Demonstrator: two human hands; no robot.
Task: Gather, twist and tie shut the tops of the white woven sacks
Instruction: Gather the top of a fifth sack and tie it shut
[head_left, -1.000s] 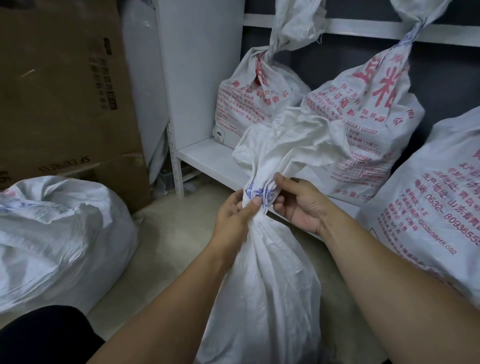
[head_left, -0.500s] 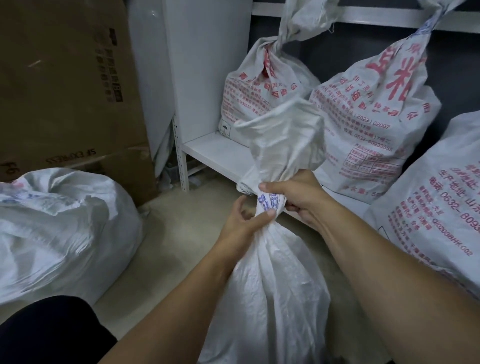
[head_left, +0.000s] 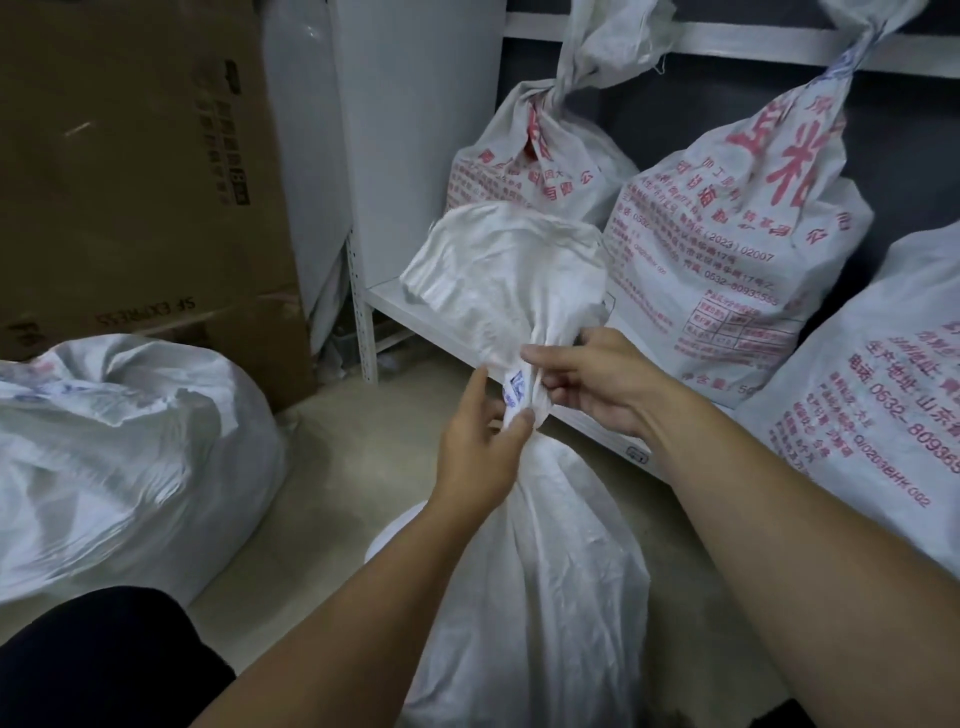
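Gripping the twisted neck (head_left: 519, 384) of a white sack (head_left: 535, 597), left hand (head_left: 480, 447) below, right hand (head_left: 592, 387) pinching above, loose top (head_left: 504, 265) flared

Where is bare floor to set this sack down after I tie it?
Bare floor lies between the left sack and the held sack, running back to the shelf. Its left end is also bare. On the right, printed sacks crowd the shelf.

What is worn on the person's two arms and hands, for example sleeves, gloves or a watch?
Nothing that shows. The left hand and the right hand are bare, with no glove or ring. The left forearm and the right forearm are bare too: no sleeve, watch or band in view.
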